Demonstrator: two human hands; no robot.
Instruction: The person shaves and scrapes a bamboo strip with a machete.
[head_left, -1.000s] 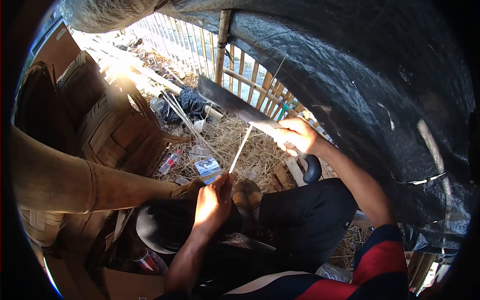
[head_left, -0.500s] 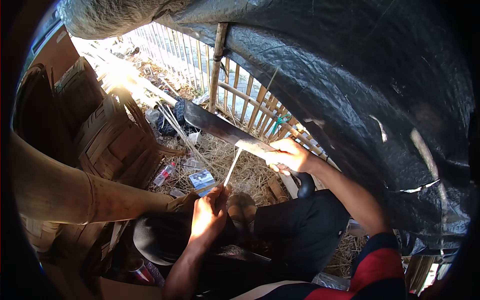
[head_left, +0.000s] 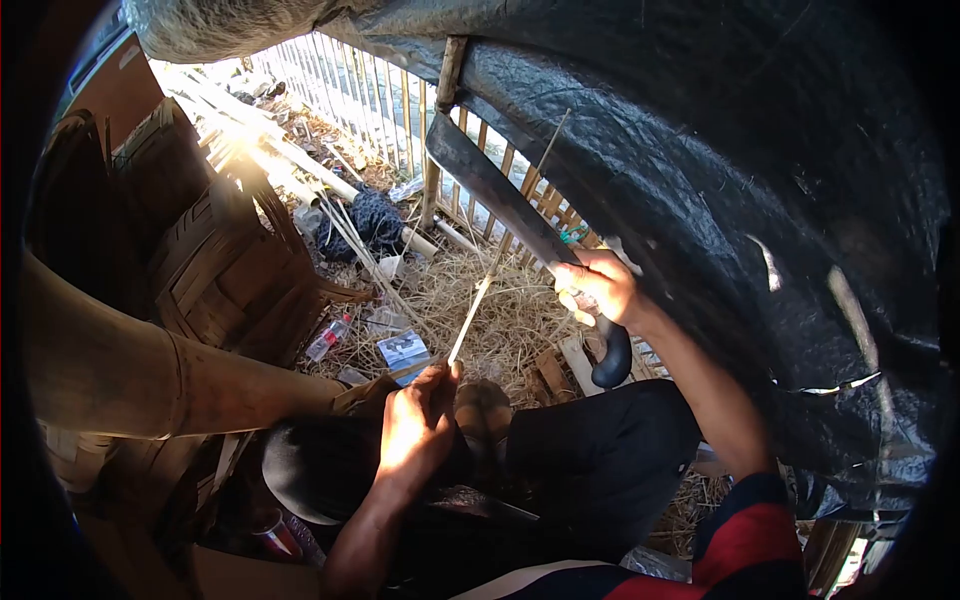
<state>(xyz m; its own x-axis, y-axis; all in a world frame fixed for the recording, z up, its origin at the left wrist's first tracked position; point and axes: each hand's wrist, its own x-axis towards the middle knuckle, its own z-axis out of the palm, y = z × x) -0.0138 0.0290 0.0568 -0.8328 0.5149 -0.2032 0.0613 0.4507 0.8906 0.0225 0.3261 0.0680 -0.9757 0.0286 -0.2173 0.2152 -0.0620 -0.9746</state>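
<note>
My left hand (head_left: 418, 410) is closed around the lower end of a thin, pale bamboo strip (head_left: 470, 318). The strip slants up and away to the right, and its far part crosses the machete blade. In my right hand (head_left: 598, 288) is a machete (head_left: 495, 195) with a long dark blade pointing up and to the left. My fingers wrap around the base of the blade, close to its hooked black handle (head_left: 613, 360), which sticks out below the hand.
A thick bamboo pole (head_left: 240, 385) comes in from the left beside my knee. Woven bamboo baskets (head_left: 225, 260) stand behind it. Straw-like shavings (head_left: 500, 320) cover the ground, with a plastic bottle (head_left: 328, 338). Black tarpaulin (head_left: 760, 200) hangs at right, by a bamboo fence (head_left: 350, 90).
My right hand has moved slightly right and up with the machete, whose blade has tilted more upright. More of the bamboo strip shows now. My left hand has barely moved.
</note>
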